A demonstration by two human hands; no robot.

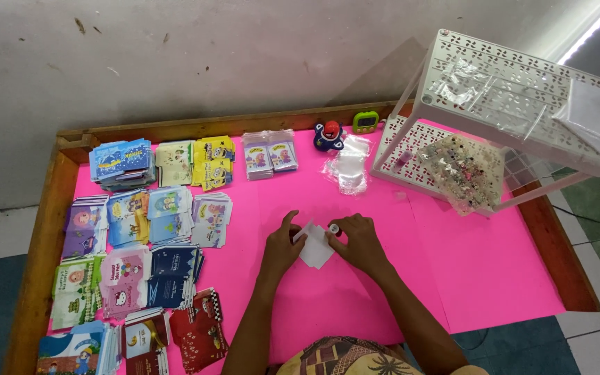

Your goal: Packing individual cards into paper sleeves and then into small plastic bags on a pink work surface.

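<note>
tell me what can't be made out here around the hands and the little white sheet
Head view only:
- Small round thing at the right hand: too small to identify.
- White sheet: partly covered by the fingers of both hands; left hand hides its left edge.
- Bag of small pieces on the rack: contents too small.
- Bottom-left packets: cut off by the frame edge.

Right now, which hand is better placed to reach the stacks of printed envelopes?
The left hand, probably: the envelope stacks lie on its side of the pink table; the right hand would cross over.
</note>
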